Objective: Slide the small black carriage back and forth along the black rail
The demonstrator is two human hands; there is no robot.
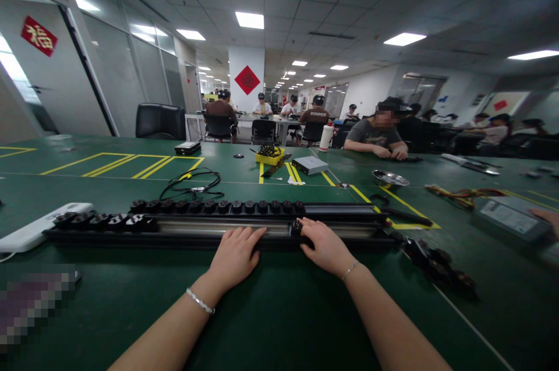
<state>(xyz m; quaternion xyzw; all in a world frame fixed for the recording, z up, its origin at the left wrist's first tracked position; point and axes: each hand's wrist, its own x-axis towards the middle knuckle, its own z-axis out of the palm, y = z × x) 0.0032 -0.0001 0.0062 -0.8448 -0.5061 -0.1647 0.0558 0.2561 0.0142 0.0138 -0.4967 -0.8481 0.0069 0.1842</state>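
Note:
A long black power track (187,237) with a shiny metal inner channel lies across the table in front of me. My left hand (238,251) rests on its near edge, fingers stretched out and apart, holding nothing. At the channel, my right hand (325,243) grips a small black socket module (296,227) between thumb and fingers. Several similar modules (100,219) sit at the left end of this track. Just behind it, a second black track (336,209) carries a row of round black modules (222,206).
Several loose black modules (441,266) lie right of the tracks. A white power strip (48,225) is at left, and a coiled black cable (192,182) lies behind. Further off are a yellow basket (268,158), a metal bowl (391,179) and a power supply unit (509,216). A co-worker (379,132) sits opposite.

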